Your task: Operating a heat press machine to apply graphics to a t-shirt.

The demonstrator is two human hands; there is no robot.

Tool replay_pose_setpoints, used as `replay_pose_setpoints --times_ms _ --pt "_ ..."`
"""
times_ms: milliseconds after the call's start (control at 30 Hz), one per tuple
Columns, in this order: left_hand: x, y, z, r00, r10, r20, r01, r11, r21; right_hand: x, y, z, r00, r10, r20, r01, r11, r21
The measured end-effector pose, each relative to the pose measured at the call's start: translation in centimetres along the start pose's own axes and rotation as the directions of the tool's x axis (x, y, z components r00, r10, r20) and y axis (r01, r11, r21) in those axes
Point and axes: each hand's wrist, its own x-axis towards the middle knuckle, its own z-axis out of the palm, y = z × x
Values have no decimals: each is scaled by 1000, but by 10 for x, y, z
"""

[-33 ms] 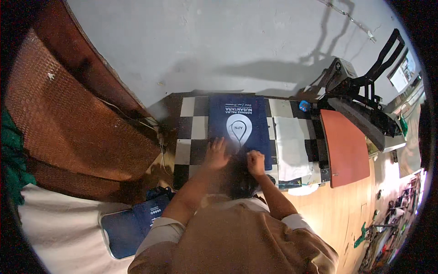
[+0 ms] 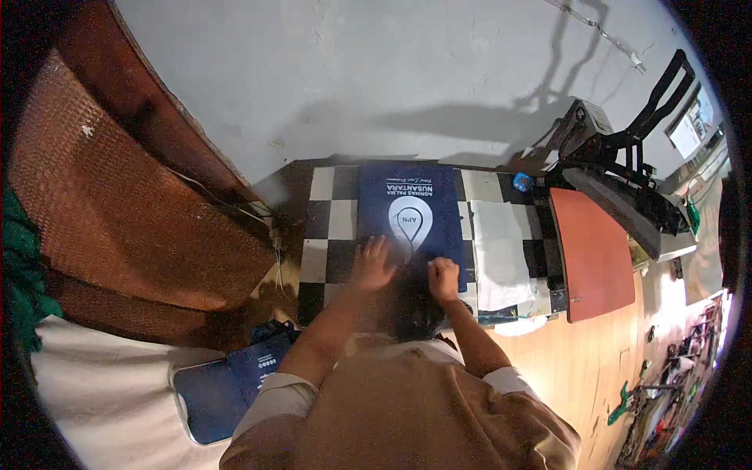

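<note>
Under the left hand (image 2: pixel 374 265) and at the right hand (image 2: pixel 444 276): navy fabric piece (image 2: pixel 439 235), bag-like, flat on the checkered table (image 2: pixel 343 219), white drop-shaped emblem (image 2: pixel 410 222) just beyond the fingertips.

Left: palm down, fingers extended and parted, laid on the near left part, gripping nothing visible. Right: fingers curled in near the right edge; can't tell whether pinching cloth or just resting on it. Between the wrists: too dark to make out.

Handling, going by looks: light, soft, limp, likely easy to crease or drag askew, hardly fragile. Probably decent friction against skin; might skate on the smooth tabletop if pushed from one side only. Best hold, probably: both near corners or opposite side edges, thumbs under, fingers on top. Keep off the emblem, maybe scuffable.

Just right of the right hand: white sheet (image 2: pixel 501 254), flat; can't tell if touching the navy edge. Farther right: reddish board (image 2: pixel 591 254), then black lever machine (image 2: pixel 623 196). Low and left of the left hand: more navy fabric (image 2: pixel 207 399) on pale cloth (image 2: pixel 102 376).
</note>
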Motion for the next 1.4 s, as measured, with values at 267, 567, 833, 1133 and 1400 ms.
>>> replay_pose_setpoints --times_ms 267,567,833,1133,1400 --pt "-11 -7 16 968 76 -239 -83 996 -17 -12 49 -11 998 -47 -43 44 997 -70" --pt "-12 -1 5 960 108 -257 -116 993 -16 -17 75 5 997 36 -67 -35 999 25" --pt "-14 -8 1 957 77 -279 -121 982 -144 -5 45 -36 998 43 -50 -36 989 147" --pt "-55 -9 1 935 -224 -276 157 957 -243 -19 60 -31 953 182 -244 -202 978 -59" --pt "-58 -4 -10 940 -277 -198 232 947 -221 -19 84 -19 965 92 -247 -118 989 -91"
